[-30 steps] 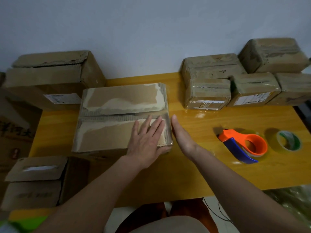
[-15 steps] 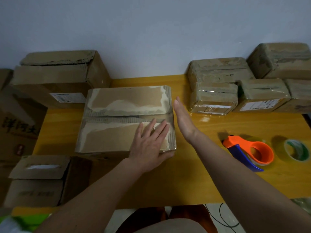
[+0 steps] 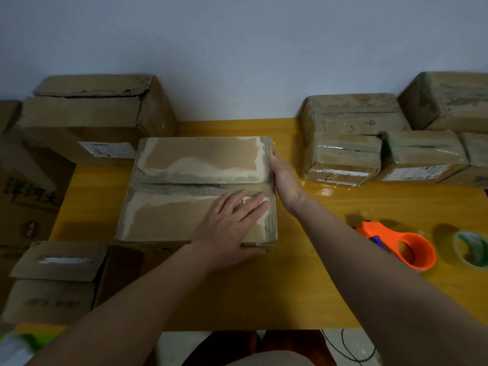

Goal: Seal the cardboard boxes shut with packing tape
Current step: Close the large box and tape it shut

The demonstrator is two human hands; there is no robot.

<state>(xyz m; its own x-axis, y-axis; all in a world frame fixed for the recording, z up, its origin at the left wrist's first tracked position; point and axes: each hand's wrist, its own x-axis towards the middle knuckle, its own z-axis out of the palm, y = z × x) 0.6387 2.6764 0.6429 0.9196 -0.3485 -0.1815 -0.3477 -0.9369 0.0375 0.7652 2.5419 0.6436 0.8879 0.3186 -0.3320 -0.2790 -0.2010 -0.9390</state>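
Note:
A flat cardboard box (image 3: 195, 165) with torn, whitish top flaps lies in the middle of the yellow table (image 3: 317, 260); a strip of clear tape runs along its centre seam. My left hand (image 3: 229, 228) lies flat on the near flap at the box's right end, fingers straight and spread. My right hand (image 3: 284, 178) presses flat against the box's right side wall, fingers straight and pointing away from me. An orange and blue tape dispenser (image 3: 398, 244) lies on the table to the right, and a loose tape roll (image 3: 471, 248) sits beyond it.
Several taped boxes (image 3: 343, 154) are stacked at the back right against the wall. A large open box (image 3: 87, 120) stands at the back left, and another cardboard box (image 3: 52, 281) sits at the near left. A black cable (image 3: 346, 347) lies on the floor below.
My right hand slid forward along the box's right side, from its near corner to the far half. My left hand stayed flat on the near flap.

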